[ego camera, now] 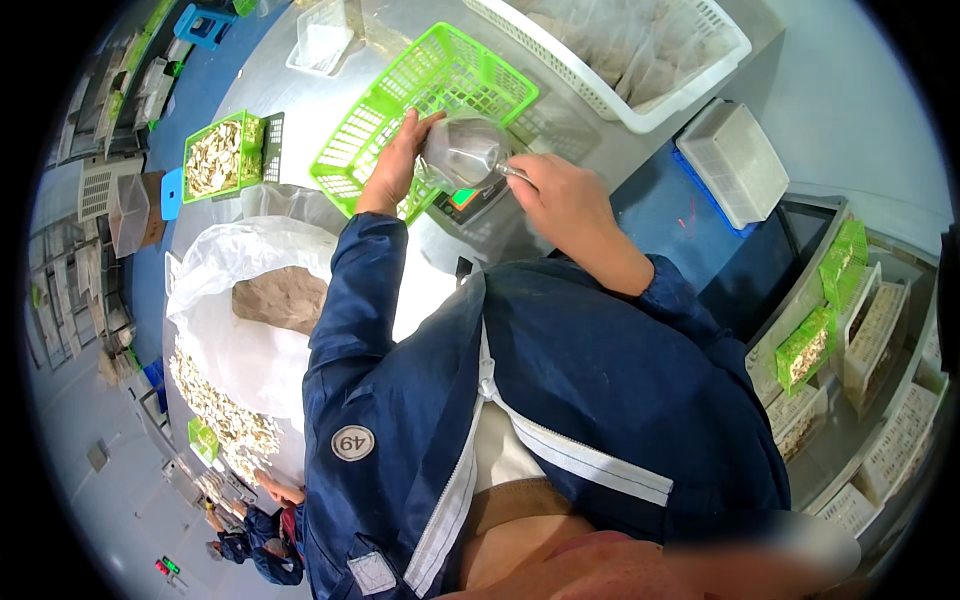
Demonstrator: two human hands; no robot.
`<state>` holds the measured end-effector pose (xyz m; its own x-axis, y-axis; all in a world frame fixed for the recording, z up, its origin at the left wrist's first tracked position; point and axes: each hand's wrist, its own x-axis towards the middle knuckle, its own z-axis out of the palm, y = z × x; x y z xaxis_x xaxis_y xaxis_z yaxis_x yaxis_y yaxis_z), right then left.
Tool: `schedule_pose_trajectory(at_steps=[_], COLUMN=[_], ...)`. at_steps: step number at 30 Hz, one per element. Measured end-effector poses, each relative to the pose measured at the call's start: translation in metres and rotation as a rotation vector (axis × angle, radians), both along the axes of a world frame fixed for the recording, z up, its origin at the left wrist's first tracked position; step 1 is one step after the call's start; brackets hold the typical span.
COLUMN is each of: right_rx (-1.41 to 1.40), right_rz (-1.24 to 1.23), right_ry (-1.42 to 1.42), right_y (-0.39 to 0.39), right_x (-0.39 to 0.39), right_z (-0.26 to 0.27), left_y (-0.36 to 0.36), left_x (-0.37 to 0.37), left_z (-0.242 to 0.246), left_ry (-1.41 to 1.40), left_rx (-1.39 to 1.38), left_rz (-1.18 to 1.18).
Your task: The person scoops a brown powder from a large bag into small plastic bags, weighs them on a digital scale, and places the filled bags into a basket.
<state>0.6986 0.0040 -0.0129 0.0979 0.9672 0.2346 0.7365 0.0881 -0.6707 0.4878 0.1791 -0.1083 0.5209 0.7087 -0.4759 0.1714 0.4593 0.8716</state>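
My left hand (pixel 396 163) grips the side of a clear plastic bag (pixel 466 150) that holds grey-brown powder. My right hand (pixel 561 201) is closed around the metal handle of a utensil (pixel 516 174), perhaps a spoon; its far end is at the bag and hard to make out. Under the bag, a digital scale (pixel 469 204) with a lit green display is partly covered. Just beyond both hands stands a bright green plastic basket (pixel 360 135) with slotted walls.
Left of me, a large white plastic bag (pixel 232 352) holds brown powder (pixel 281 298), beside a heap of pale dried slices (pixel 225 420). A small green basket of slices (pixel 214 157) sits farther off. A white crate (pixel 622 105) with bagged powder stands back right. Co-workers (pixel 274 544) are at lower left.
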Motion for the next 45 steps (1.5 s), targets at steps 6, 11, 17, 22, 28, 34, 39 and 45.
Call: schedule_pose_trajectory(at_steps=[6,11,17,22,28,34,39,45], right_rx=[0.027,-0.044,-0.037,-0.058,-0.101,-0.143,-0.12,-0.102], right_rz=[-0.008,0.006,0.002,-0.014,-0.051,-0.087,-0.075,-0.065], right_ry=[0.159,0.285,0.345,0.367,0.365,0.546,0.518,0.478], right_y=[-0.021,-0.035,-0.044,-0.054,-0.064,-0.067,-0.068,-0.071], right_x=[0.016,0.036,0.055,0.072,0.086,0.103,0.103,0.105], right_z=[-0.008,-0.006,-0.006,-0.008,0.006,0.009,0.013,0.015], left_y=[0.001,0.004,0.003,-0.009,-0.042,-0.058,-0.065,-0.07], left_x=[-0.002,-0.007,-0.011,-0.022,-0.038,-0.043,-0.039,-0.035], left_z=[0.0,-0.01,-0.007,0.015,0.044,0.062,0.064,0.066], left_ry=[0.037,-0.004,0.035,0.026,-0.042,-0.094,-0.09,-0.098], left_rx=[0.019,0.013,0.116,0.109,0.09,0.137,0.167,0.181], left_rz=[-0.049,-0.04,0.034,0.226,0.407,0.479,0.478,0.48])
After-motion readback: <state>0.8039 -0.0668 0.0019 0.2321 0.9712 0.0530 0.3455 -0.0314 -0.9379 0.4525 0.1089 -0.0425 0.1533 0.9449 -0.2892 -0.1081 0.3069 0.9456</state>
